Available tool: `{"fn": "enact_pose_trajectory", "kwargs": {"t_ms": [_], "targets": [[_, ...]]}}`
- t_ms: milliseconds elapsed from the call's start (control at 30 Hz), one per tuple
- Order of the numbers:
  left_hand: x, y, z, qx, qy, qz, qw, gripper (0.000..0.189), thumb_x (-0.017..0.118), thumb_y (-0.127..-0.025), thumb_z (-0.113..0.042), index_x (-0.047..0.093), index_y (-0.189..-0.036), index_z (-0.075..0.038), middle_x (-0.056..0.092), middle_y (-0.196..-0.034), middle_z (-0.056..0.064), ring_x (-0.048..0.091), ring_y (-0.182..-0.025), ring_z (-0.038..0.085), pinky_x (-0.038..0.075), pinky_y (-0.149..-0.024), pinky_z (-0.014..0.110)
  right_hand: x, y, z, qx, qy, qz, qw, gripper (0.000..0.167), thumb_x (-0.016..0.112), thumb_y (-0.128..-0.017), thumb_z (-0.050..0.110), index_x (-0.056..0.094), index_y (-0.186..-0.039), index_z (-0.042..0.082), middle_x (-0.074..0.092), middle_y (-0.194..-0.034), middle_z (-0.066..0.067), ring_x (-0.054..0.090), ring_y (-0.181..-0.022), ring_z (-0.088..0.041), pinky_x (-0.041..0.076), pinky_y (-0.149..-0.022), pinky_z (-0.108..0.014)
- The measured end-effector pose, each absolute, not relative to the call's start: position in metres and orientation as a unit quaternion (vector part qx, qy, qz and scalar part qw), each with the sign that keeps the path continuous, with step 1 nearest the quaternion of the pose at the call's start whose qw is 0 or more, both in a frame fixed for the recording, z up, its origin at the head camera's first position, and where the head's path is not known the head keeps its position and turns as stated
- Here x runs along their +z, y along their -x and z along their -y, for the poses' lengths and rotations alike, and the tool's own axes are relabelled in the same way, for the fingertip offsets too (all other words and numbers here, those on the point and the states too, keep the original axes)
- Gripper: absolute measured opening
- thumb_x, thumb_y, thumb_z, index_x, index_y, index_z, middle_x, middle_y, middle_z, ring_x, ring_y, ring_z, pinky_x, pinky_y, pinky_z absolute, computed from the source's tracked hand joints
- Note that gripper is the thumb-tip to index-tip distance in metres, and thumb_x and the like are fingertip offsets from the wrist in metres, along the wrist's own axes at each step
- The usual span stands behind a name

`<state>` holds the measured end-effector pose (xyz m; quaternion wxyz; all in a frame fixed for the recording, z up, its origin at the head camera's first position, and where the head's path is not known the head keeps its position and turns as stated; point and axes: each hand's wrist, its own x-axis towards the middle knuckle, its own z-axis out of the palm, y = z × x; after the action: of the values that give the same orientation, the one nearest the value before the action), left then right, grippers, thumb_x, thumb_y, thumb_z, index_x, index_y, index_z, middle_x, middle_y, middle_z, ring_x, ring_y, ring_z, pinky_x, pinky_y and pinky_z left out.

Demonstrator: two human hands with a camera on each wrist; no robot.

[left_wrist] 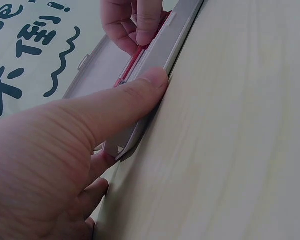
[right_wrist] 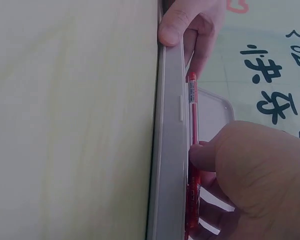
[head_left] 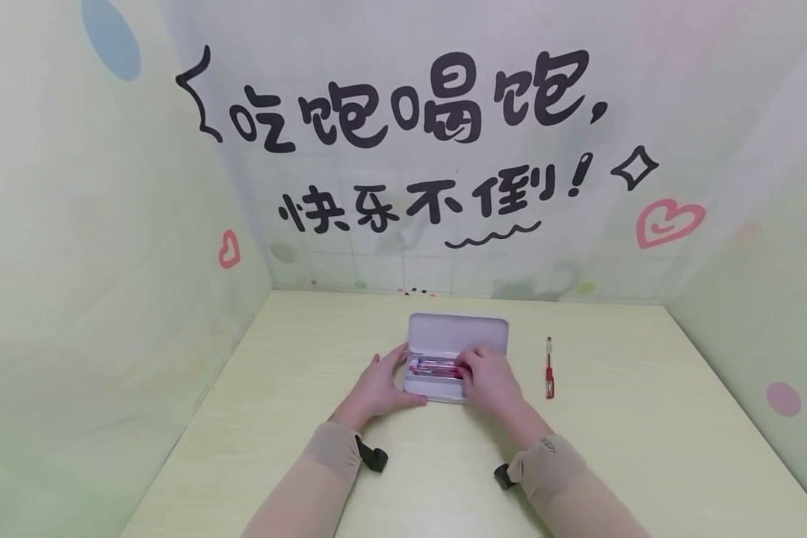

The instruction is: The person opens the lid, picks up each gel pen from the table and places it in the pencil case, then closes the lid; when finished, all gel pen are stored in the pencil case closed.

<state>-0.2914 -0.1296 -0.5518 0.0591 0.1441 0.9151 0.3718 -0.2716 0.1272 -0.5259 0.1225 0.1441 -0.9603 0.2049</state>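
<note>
A flat, pale metal pencil case (head_left: 433, 388) lies with its lid (head_left: 459, 333) raised at the back. Several red pens (head_left: 430, 369) rest in its rear compartment. My left hand (head_left: 376, 390) grips the case's left end, its thumb on the front edge (left_wrist: 155, 80) and its fingers round the far side. Over the right part of the case, my right hand (head_left: 492, 379) pinches a red pen (right_wrist: 193, 112) between thumb and fingers. That pen lies lengthwise along the case. Part of it is hidden behind the fingers.
Another red-capped pen (head_left: 549, 370) lies on the pale wooden table (head_left: 612, 433), right of the case. Fabric-like walls with printed lettering (head_left: 444, 112) stand at the back and both sides. Dark straps (head_left: 374, 457) sit at the sleeve cuffs.
</note>
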Motion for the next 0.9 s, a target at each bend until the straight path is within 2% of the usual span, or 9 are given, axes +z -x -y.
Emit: {"fn": "enact_pose_trajectory", "kwargs": {"t_ms": [267, 533, 767, 900], "targets": [[-0.551, 0.291, 0.129, 0.370, -0.152, -0.915, 0.058, 0.127, 0.101, -0.072, -0.054, 0.033, -0.174, -0.020, 0.053, -0.171, -0.001, 0.031, -0.168, 0.046, 0.011, -0.143, 0.062, -0.526, 0.270, -0.122, 0.199, -0.140, 0.964, 0.112, 0.007, 0.077, -0.101, 0.010, 0.079, -0.106, 0.014, 0.073, -0.112, -0.011, 0.067, -0.106, -0.035, 0.061, -0.100, -0.056], [-0.552, 0.292, 0.130, 0.371, -0.153, -0.914, 0.056, 0.127, 0.101, -0.072, -0.053, 0.033, -0.174, -0.021, 0.054, -0.170, -0.001, 0.033, -0.167, 0.044, 0.011, -0.143, 0.061, -0.526, 0.269, -0.122, 0.204, -0.131, 0.965, 0.098, 0.011, 0.076, -0.102, 0.014, 0.080, -0.113, 0.014, 0.073, -0.117, -0.010, 0.066, -0.112, -0.034, 0.060, -0.106, -0.056], [-0.553, 0.292, 0.129, 0.368, -0.148, -0.916, 0.059, 0.128, 0.102, -0.071, -0.053, 0.033, -0.174, -0.022, 0.054, -0.171, -0.002, 0.030, -0.169, 0.043, 0.009, -0.144, 0.061, -0.523, 0.270, -0.133, 0.237, -0.107, 0.959, 0.112, 0.022, 0.074, -0.104, 0.021, 0.077, -0.123, 0.010, 0.073, -0.129, -0.016, 0.066, -0.122, -0.040, 0.058, -0.112, -0.059], [-0.552, 0.293, 0.129, 0.368, -0.145, -0.916, 0.063, 0.128, 0.102, -0.071, -0.052, 0.032, -0.175, -0.023, 0.053, -0.171, -0.003, 0.030, -0.169, 0.041, 0.008, -0.144, 0.059, -0.521, 0.272, -0.144, 0.263, -0.079, 0.952, 0.134, 0.028, 0.073, -0.105, 0.023, 0.074, -0.129, 0.009, 0.073, -0.129, -0.017, 0.066, -0.123, -0.042, 0.059, -0.111, -0.060]]}}
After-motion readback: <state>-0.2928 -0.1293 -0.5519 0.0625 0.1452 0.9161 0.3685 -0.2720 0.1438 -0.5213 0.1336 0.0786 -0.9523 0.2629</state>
